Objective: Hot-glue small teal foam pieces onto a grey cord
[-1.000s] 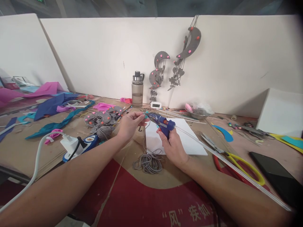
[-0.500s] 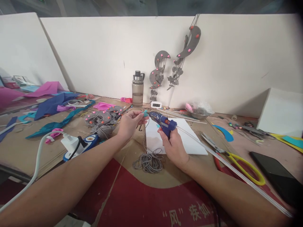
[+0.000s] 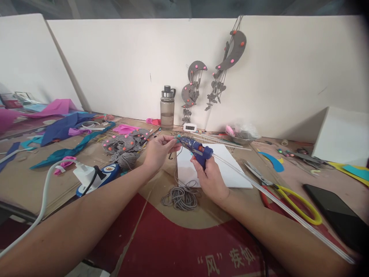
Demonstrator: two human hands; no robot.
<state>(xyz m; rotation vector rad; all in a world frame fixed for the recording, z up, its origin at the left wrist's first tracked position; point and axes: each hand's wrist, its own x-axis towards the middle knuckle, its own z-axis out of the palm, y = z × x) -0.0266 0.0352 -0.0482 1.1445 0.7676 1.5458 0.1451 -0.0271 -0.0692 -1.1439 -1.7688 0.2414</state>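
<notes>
Your right hand (image 3: 211, 180) is wrapped around the grip of the blue glue gun (image 3: 195, 147), its nozzle pointing toward ten o'clock and its long clear glue stick (image 3: 276, 204) trailing off toward four o'clock. Your left hand (image 3: 157, 151) pinches a small teal piece (image 3: 178, 141) right at the nozzle tip, fingers closed on it. Both meet above the white board (image 3: 230, 169), at its ten o'clock corner. A coil of grey cord (image 3: 181, 197) lies at six o'clock from the gun, and yellow-handled scissors (image 3: 285, 194) sit at three o'clock.
</notes>
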